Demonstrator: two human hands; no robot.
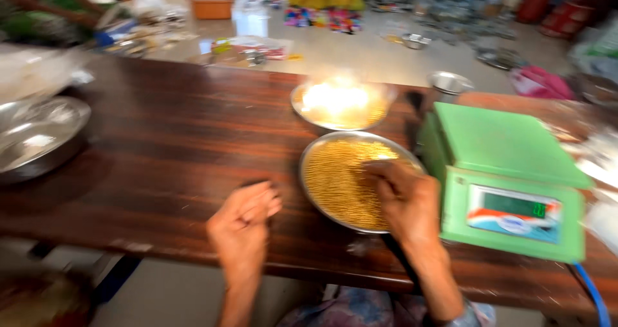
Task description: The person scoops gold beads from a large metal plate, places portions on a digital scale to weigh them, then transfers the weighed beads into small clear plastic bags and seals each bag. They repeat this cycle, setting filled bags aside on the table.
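Note:
A round steel plate (308, 172) filled with small golden beads (338, 172) sits on the dark wooden table (174, 140) in front of me. My right hand (405, 195) rests on the beads at the plate's right side, fingers curled into them; whether it grips any is blurred. My left hand (243, 223) lies on the table just left of the plate, fingers loosely bent, holding nothing that I can see. A second steel plate (297, 105) with golden beads, glaring in bright light, stands right behind the first.
A green weighing scale (508, 153) with a lit display stands right of the plate, close to my right wrist. A large steel bowl (38, 134) sits at the table's left edge. A small steel bowl (449, 81) is behind the scale. Clutter covers the floor beyond.

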